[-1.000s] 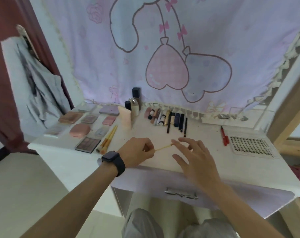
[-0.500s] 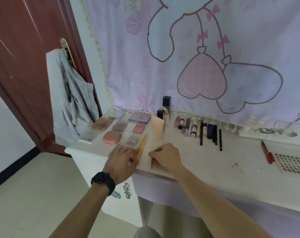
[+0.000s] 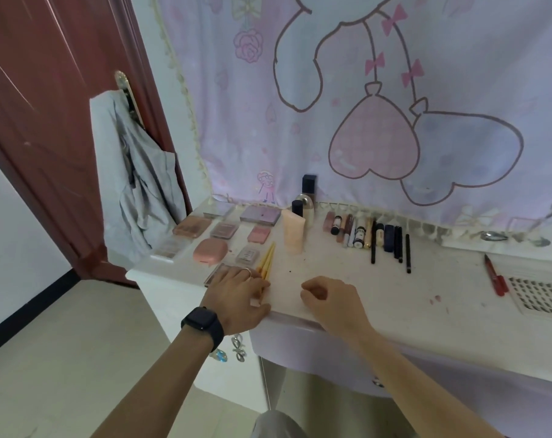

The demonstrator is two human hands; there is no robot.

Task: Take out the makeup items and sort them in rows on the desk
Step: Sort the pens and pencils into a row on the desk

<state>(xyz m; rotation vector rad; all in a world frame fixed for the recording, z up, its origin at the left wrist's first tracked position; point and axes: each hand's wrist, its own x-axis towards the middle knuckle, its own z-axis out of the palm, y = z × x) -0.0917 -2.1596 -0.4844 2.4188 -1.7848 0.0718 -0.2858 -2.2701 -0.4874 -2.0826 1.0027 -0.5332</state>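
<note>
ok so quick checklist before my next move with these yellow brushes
1. Yellow brushes lying side by side: ok.
2. Left hand off them: not ok, its fingers rest on their near ends.
3. Right hand empty: cannot tell, fingers are curled.
4. Row of pencils and tubes at the back lying parallel: ok.
5. Palettes grouped left of the brushes: ok.
</note>
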